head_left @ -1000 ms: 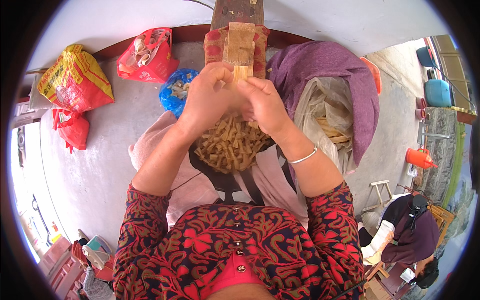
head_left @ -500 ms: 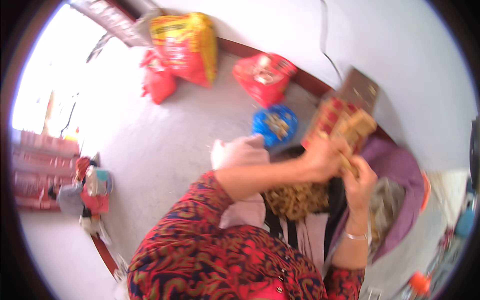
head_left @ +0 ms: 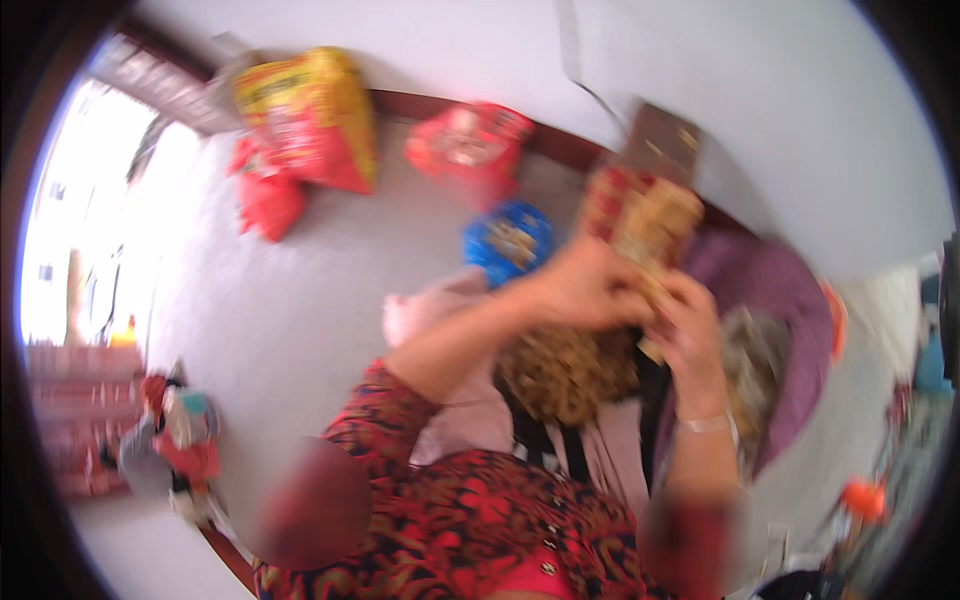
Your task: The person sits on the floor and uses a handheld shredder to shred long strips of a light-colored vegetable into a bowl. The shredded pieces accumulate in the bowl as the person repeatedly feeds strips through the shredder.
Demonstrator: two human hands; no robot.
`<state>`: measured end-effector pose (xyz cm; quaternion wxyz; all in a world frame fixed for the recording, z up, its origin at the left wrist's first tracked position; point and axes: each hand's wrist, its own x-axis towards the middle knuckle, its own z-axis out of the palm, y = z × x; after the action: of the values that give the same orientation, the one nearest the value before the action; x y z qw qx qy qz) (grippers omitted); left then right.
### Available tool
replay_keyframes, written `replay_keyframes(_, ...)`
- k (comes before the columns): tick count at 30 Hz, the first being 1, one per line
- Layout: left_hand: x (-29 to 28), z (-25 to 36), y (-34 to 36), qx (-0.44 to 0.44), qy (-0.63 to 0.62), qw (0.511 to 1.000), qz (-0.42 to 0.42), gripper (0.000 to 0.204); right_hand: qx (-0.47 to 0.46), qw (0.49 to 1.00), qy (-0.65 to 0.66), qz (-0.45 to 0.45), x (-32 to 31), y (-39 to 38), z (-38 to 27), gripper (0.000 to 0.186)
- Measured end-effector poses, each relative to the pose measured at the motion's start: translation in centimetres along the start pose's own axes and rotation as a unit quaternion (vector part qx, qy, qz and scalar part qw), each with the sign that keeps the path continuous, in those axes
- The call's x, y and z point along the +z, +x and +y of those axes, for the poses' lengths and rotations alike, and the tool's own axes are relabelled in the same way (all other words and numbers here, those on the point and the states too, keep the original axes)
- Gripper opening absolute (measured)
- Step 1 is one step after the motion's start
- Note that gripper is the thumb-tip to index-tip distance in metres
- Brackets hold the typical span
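Note:
My left hand (head_left: 598,287) and my right hand (head_left: 688,322) meet in front of me, fingers pinched. Between their fingertips is a thin tan piece (head_left: 653,350), blurred, its kind unclear. It looks gripped from both sides. Just beyond the fingers stands a tan block-like thing (head_left: 657,225) beside a red-patterned piece (head_left: 604,200). Below my hands, a heap of brown curled, dried-looking pieces (head_left: 568,375) lies in a dark container at my lap. A pale bangle circles my right wrist.
Past my hands, a blue bag (head_left: 508,240) holds small pale pieces. Farther off are a red bag (head_left: 468,143) and a yellow-red sack (head_left: 315,120) by the wall. On the right, purple cloth (head_left: 795,310) surrounds a clear plastic bag (head_left: 757,355). A dark board (head_left: 660,143) leans at the wall.
The view has shifted, so the surroundings sit farther left in the picture. My left hand's fingers have drawn back slightly from the tan block; both hands stay close around the thin piece.

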<state>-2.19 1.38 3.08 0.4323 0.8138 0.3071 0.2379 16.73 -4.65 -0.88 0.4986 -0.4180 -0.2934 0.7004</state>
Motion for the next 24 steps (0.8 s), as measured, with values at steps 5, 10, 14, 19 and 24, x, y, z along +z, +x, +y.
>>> replay_keyframes(5,0.7,-1.6,1.1,-0.164,-0.399,0.9,-0.062,0.031,-0.029,0.994,0.085,-0.07,0.6,-0.4,-1.3,0.012)
replay_keyframes(10,0.3,-1.4,0.1,-0.064,-0.673,0.733,-0.08,0.032,-0.151,0.986,-0.011,-0.072,-1.0,-1.6,-3.1,0.011)
replay_keyframes(14,0.5,-0.9,-0.5,-0.017,-0.672,0.732,-0.113,0.033,-0.221,0.969,-0.099,-0.046,-1.2,-2.5,-4.3,0.008)
replay_keyframes(19,-0.9,-3.2,0.5,-0.048,-0.348,0.928,-0.119,0.044,-0.165,0.985,-0.008,-0.053,-2.5,-1.7,-4.0,0.006)
replay_keyframes(24,-0.2,-1.0,0.5,0.031,0.001,0.999,-0.013,0.045,-0.136,0.984,-0.11,-0.035,-2.1,-1.2,-3.2,0.005)
